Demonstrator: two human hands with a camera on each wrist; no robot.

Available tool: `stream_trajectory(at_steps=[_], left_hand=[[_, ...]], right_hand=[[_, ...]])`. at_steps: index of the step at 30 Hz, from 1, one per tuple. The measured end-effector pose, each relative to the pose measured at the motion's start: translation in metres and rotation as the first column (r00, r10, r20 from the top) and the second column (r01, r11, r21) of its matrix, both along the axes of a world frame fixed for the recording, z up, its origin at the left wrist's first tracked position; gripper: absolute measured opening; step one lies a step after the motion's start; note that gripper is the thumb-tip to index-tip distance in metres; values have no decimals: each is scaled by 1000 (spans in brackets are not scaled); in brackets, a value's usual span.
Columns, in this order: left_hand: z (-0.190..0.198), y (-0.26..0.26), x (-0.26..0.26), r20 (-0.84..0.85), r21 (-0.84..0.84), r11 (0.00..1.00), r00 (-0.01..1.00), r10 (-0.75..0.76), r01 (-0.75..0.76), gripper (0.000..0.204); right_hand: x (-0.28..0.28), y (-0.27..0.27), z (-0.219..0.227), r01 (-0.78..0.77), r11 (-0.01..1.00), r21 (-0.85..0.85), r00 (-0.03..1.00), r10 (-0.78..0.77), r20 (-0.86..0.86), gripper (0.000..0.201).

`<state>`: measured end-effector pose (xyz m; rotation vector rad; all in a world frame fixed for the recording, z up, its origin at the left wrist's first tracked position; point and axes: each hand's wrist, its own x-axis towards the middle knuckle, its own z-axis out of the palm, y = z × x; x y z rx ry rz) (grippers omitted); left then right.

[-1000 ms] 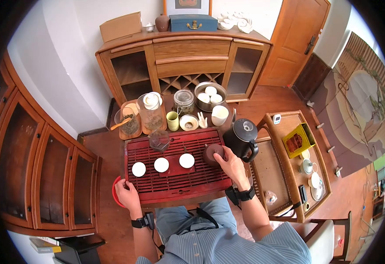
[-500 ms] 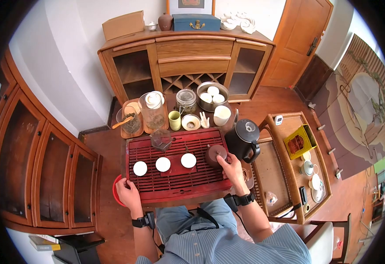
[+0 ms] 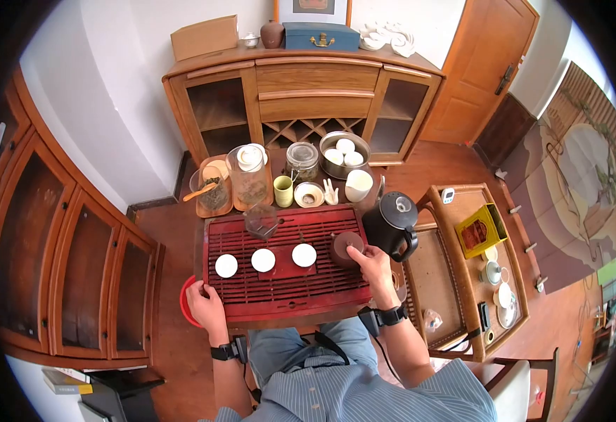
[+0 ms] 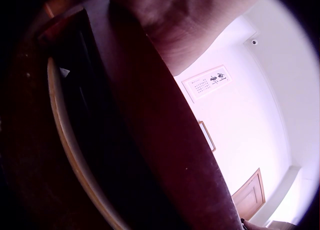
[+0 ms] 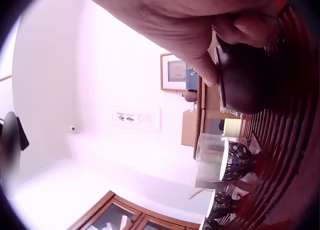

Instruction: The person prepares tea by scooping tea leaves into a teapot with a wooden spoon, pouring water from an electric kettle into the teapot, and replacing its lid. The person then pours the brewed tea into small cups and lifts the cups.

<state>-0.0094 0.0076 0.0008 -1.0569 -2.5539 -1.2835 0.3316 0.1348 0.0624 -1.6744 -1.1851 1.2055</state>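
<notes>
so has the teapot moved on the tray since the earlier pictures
No, not visibly: in the head view, against the red tray, the teapot keeps its place near the right end, about the same gap from the nearest white cup.

Loc.: tea rm, home vs. office unclear; evid.: slatted red tea tray (image 3: pixel 290 307) w/ white-lined cups (image 3: pixel 264 260) & brown teapot (image 3: pixel 340 247), black kettle (image 3: pixel 391 214) alongside, glass vessel of loose leaf (image 3: pixel 213 200); furnishings domestic-type: wood sideboard (image 3: pixel 318 75), glass-front cabinet (image 3: pixel 86 260), framed calligraphy (image 5: pixel 136 119).

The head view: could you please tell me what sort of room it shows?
Probably a tea room: a slatted red tray, a brown teapot and a black kettle suggest it.
</notes>
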Motion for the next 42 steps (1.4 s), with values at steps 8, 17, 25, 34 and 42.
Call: stream_trajectory(at_steps=[8, 17, 25, 34, 42], left_hand=[[-3, 2, 1, -36, 50, 999, 999, 16, -14, 11], [-2, 2, 0, -38, 52, 999, 999, 6, -4, 11], [-9, 0, -4, -33, 14, 1000, 999, -7, 7, 13], [-7, 3, -2, -31, 69, 998, 999, 11, -8, 12], [-7, 2, -3, -15, 34, 999, 1000, 10, -9, 13]], right_hand=[[10, -3, 1, 2, 996, -92, 942, -33, -335, 52], [15, -2, 8, -20, 996, -82, 898, -18, -440, 53], [14, -7, 16, 37, 993, -110, 884, -84, -460, 43], [10, -9, 21, 41, 997, -68, 921, -64, -384, 42], [3, -1, 27, -33, 999, -37, 911, 15, -412, 43]])
